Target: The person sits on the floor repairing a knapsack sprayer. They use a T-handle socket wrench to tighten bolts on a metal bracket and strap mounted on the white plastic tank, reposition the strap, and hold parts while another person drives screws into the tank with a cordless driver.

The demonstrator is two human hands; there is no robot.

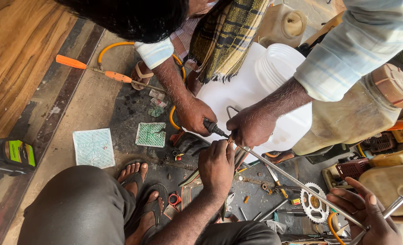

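Four hands are gathered over the dark, oil-stained floor point(120, 109), two of them the wearer's own. The left hand point(216, 165), reaching up from the lower middle, is closed with fingers curled round the upper end of a long metal rod point(297, 183); the rod runs slantwise down toward the lower right corner, where its far end is gripped by the right hand point(369, 213), whose fingers are wrapped narrowly about it. Another person's hand point(194, 114) is closed on the black handle of a screwdriver point(214, 129), whose tip is set at the rod's upper end, and that person's other hand point(251, 127) is clamped just beside it. Behind these hands a large white plastic tank point(256, 86) is seen. A toothed sprocket point(314, 203) lies under the rod near the right hand. Two flat square packets are seen on the floor toward the left: a pale one with light green print point(94, 147) and a smaller green-patterned one point(150, 134). A black bottle with a green label point(11, 156) is lying at the left edge. An orange-handled lance point(97, 70) lies near the upper left, beside the wooden boards point(15, 54).
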